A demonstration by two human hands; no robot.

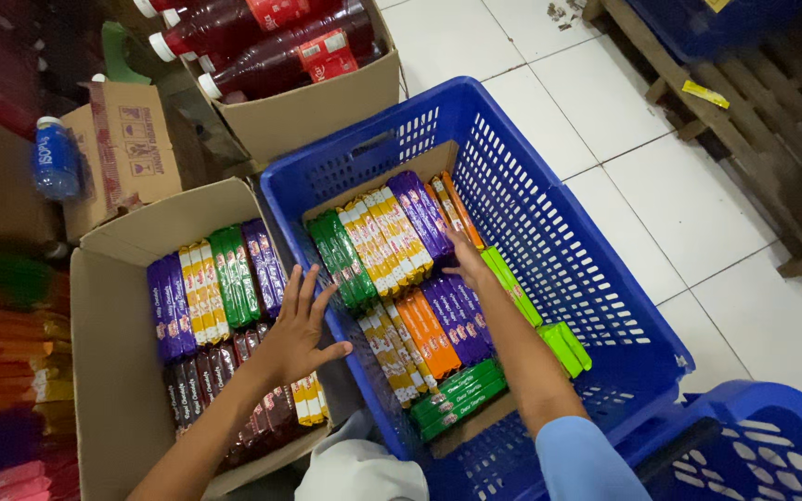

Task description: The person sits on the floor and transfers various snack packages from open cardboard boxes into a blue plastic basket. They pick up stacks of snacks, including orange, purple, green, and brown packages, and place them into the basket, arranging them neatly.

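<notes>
Below the head camera, we see our two bare arms reaching down over two containers of flat snack packets. Our left hand [297, 325] is spread wide, fingers fanned, resting on the packets in the cardboard box [104, 371] at the near left; it grips nothing. Our right hand [469, 262] reaches farther, into the blue plastic basket [549, 232] at the centre, its fingers down among the purple and orange packets [438, 209] at the far end; whether it is closed on one we cannot tell, since the fingertips are hidden.

Judging from how things lie, the work looks well along but not finished. The basket holds tidy rows in green, yellow, purple and orange, with a few light green packets [563, 345] standing loose by its right wall. The box has a far row in purple, yellow and green [215, 283] and a darker near row [206, 380], so plenty sits in both.

As for the surroundings, everything stands on a white tiled floor [698, 213]. A wooden pallet [744, 121] lies at the far right, a second blue basket [754, 445] at the near right. A carton of red-capped drink bottles [271, 46] sits at the far side, a small blue bottle [55, 160] beside another carton at the far left, and bright stacked packs [2, 371] line the left edge.
</notes>
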